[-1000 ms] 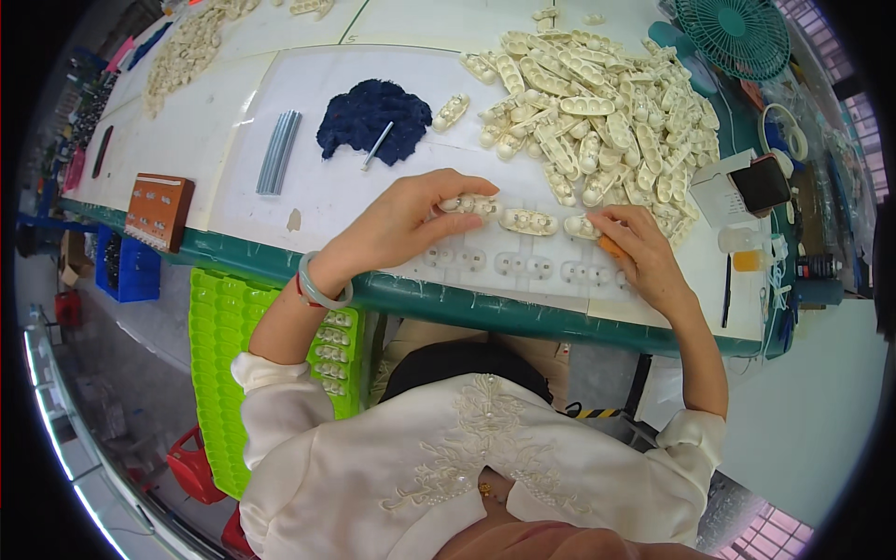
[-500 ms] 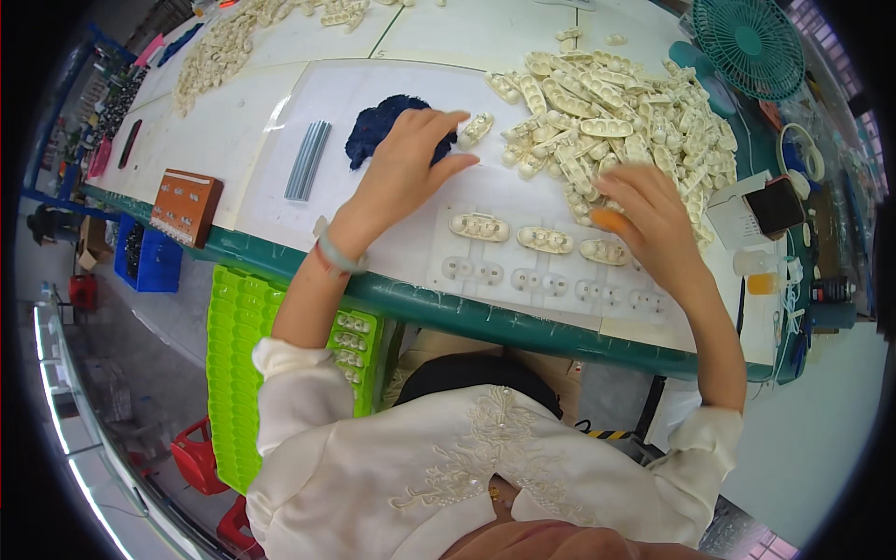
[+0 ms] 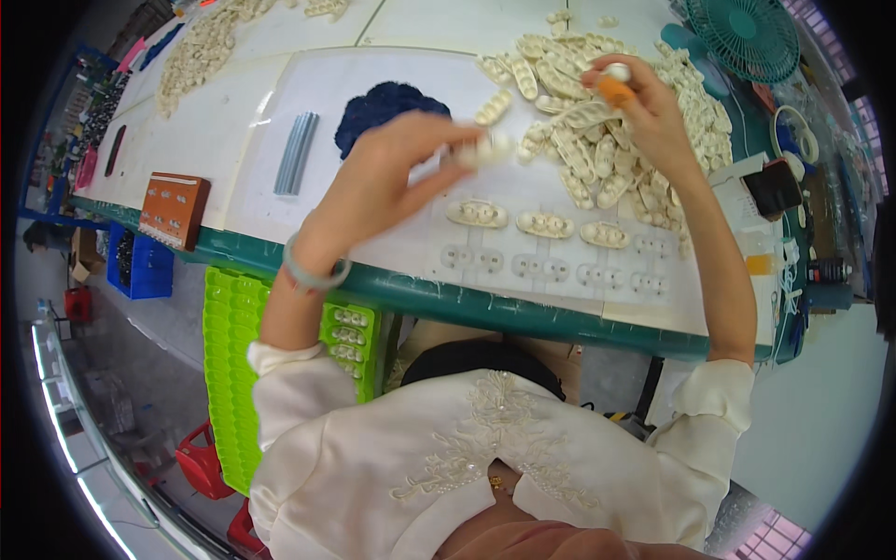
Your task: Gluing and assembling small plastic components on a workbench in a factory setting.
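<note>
My left hand [image 3: 387, 177], blurred by motion, pinches a cream moulded part [image 3: 485, 151] above the white sheet. Over the pile of cream parts [image 3: 579, 121] is my right hand [image 3: 658, 117], its fingers curled in and an orange finger cot [image 3: 614, 91] on one of them. Something small and white [image 3: 618, 71] shows at those fingertips; whether it is held or worn I cannot tell. Nearer me lies a clear plate [image 3: 569, 291] with shaped nests, and three cream parts stand along its far row, one being the leftmost part [image 3: 476, 214]. Another loose part [image 3: 493, 107] rests beside the pile.
A dark blue cloth [image 3: 385, 105] lies behind my left hand. Grey-blue rods [image 3: 296, 154] and a brown block [image 3: 174, 207] are to the left. A green fan [image 3: 744, 42] stands at the far right. Bright green trays [image 3: 231, 364] stand below the table edge.
My right hand has moved from beside the plate up over the pile. My left hand has closed on a cream part, having been spread around one before. The whole view has shifted slightly.
</note>
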The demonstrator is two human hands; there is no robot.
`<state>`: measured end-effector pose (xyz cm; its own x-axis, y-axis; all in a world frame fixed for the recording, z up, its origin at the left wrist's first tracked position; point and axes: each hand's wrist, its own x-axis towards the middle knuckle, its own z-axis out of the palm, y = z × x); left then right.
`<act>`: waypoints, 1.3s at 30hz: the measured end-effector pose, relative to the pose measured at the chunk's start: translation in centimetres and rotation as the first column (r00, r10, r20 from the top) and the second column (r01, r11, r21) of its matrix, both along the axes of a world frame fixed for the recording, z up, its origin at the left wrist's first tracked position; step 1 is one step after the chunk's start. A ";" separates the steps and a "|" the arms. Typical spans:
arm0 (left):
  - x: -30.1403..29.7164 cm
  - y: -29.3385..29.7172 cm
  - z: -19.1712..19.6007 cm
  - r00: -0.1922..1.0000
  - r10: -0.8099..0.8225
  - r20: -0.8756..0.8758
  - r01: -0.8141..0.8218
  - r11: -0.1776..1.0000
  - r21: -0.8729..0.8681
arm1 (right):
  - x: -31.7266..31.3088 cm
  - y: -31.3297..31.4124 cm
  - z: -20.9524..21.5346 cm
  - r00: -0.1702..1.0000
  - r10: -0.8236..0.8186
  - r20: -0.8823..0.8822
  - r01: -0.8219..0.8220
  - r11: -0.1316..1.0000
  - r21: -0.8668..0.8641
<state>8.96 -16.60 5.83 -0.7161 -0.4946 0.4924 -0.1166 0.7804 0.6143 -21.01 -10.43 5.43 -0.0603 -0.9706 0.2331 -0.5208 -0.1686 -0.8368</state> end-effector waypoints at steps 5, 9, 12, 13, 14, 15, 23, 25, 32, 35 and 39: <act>2.5 6.4 -2.9 0.960 -0.112 0.255 0.151 0.979 -0.137 | -0.2 4.7 -1.0 0.889 -0.206 0.409 0.186 0.979 0.088; 3.3 6.6 -4.7 0.971 -0.092 0.219 0.137 0.970 -0.199 | 0.7 7.0 -1.5 0.808 -0.265 0.527 0.254 0.963 0.096; 3.0 7.2 -4.2 0.982 -0.042 0.186 0.084 0.970 -0.227 | 1.9 8.1 -1.3 0.773 -0.260 0.578 0.265 0.961 0.077; 2.4 6.7 -3.6 0.995 -0.030 0.095 0.053 0.969 -0.240 | 2.5 8.2 -1.3 0.748 -0.234 0.621 0.239 0.968 0.078; 1.9 6.5 -2.8 1.000 -0.007 0.008 0.009 0.969 -0.246 | 3.3 8.5 -1.4 0.721 -0.202 0.663 0.199 0.977 0.081; 0.2 6.7 -1.5 0.999 0.009 -0.048 -0.020 0.974 -0.227 | 4.2 8.9 -1.3 0.723 -0.196 0.662 0.192 0.978 0.080; -4.4 7.0 -0.9 0.973 -0.077 0.218 0.013 0.959 0.282 | 4.6 13.1 -2.3 0.697 -0.331 0.636 0.241 0.943 0.227; -3.7 6.6 -1.1 0.964 -0.187 0.190 0.130 0.952 0.277 | 4.6 14.7 -2.8 0.761 -0.400 0.512 0.317 0.916 0.244; -3.9 8.7 -3.0 0.925 -0.278 0.259 0.226 0.951 0.212 | 5.5 16.0 -4.5 0.930 -0.227 0.290 0.211 0.974 0.085; -4.5 9.0 -4.4 0.946 -0.239 0.218 0.245 0.970 0.001 | 5.5 16.3 -4.4 0.953 -0.273 -0.130 0.282 0.958 0.056; -4.1 9.8 -4.9 0.967 -0.098 0.235 0.151 0.963 -0.222 | 5.3 16.7 -4.9 0.862 -0.258 -0.436 0.194 0.963 -0.187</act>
